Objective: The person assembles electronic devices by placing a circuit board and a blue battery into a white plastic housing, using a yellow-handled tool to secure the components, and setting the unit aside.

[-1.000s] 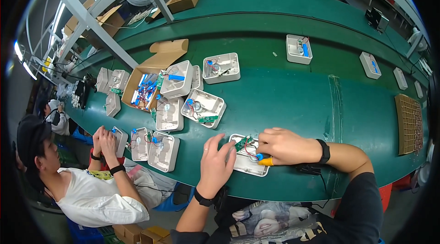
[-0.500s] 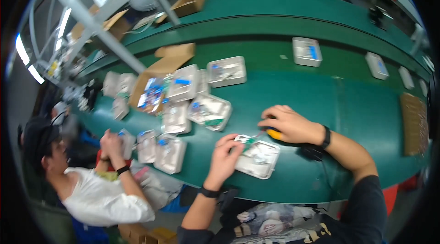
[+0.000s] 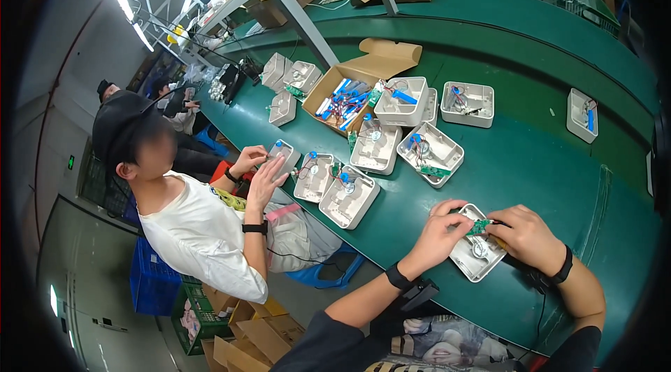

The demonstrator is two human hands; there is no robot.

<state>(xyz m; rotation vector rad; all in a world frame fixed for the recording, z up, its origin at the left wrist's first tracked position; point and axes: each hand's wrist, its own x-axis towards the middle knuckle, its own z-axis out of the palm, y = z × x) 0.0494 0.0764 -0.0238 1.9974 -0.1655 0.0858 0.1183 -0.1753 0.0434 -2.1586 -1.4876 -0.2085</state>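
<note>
A small green circuit board (image 3: 479, 226) is pinched by my left hand (image 3: 447, 229) above a white plastic housing (image 3: 477, 273) on the bench. Inside that open housing shows a round pale part. My right hand (image 3: 528, 232) is closed at the board's other end, fingertips by its wires. Under its palm peeks the yellow part of a yellow-and-black handled tool (image 3: 500, 242), mostly hidden, so its kind is unclear. Up and left of my hands sits another open housing (image 3: 447, 150) with a board, wires and a blue-capped part.
A cardboard box (image 3: 328, 89) of blue cylinders with wires stands among several white housings. At the left, a co-worker in a white shirt (image 3: 203, 225) handles a housing. A black cord (image 3: 543, 305) runs beside my right forearm. A metal post (image 3: 297, 12) rises behind the box.
The view has swung left, so the bench appears farther right. My right hand has come in from beside the housing to the board in my left hand.
</note>
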